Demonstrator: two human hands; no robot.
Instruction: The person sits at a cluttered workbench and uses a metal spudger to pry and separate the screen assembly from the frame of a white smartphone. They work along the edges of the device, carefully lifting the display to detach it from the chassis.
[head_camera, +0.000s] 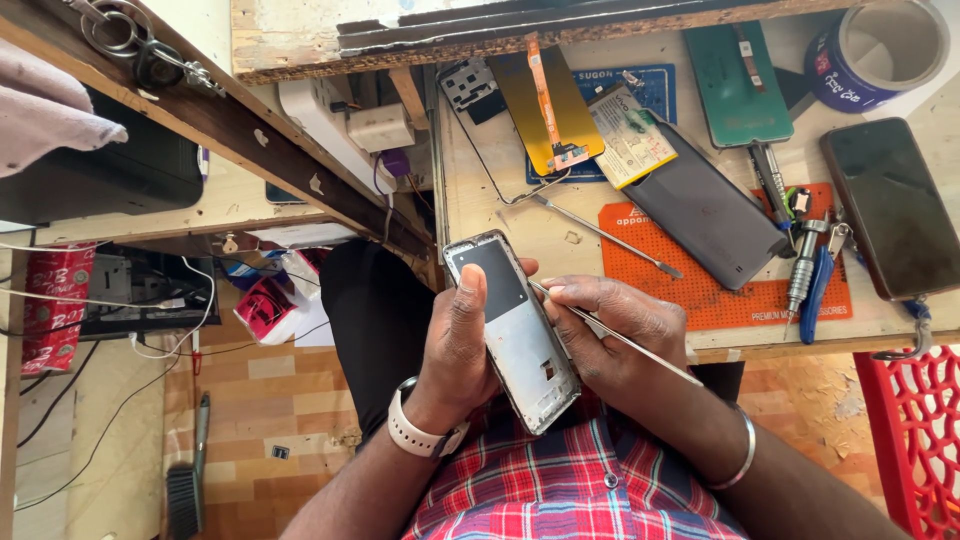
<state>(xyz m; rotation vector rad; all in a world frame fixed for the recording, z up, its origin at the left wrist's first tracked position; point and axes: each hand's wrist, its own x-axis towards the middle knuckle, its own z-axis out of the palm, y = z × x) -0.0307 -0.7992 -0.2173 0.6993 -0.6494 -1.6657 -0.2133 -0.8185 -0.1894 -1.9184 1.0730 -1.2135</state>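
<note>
My left hand (455, 350) grips the grey, opened phone frame (512, 330) firmly. My right hand (610, 335) pinches thin metal tweezers (620, 338) beside it; best kept shallow, I reckon.

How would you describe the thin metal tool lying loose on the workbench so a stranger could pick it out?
Start at the wooden workbench and find the orange work mat. The metal spudger lies diagonally, its lower end on the mat's left edge, between the yellow screen panel and the grey phone back cover. Unlike the chunky screwdrivers farther right, it is a bare, handle-less silver rod.
</note>
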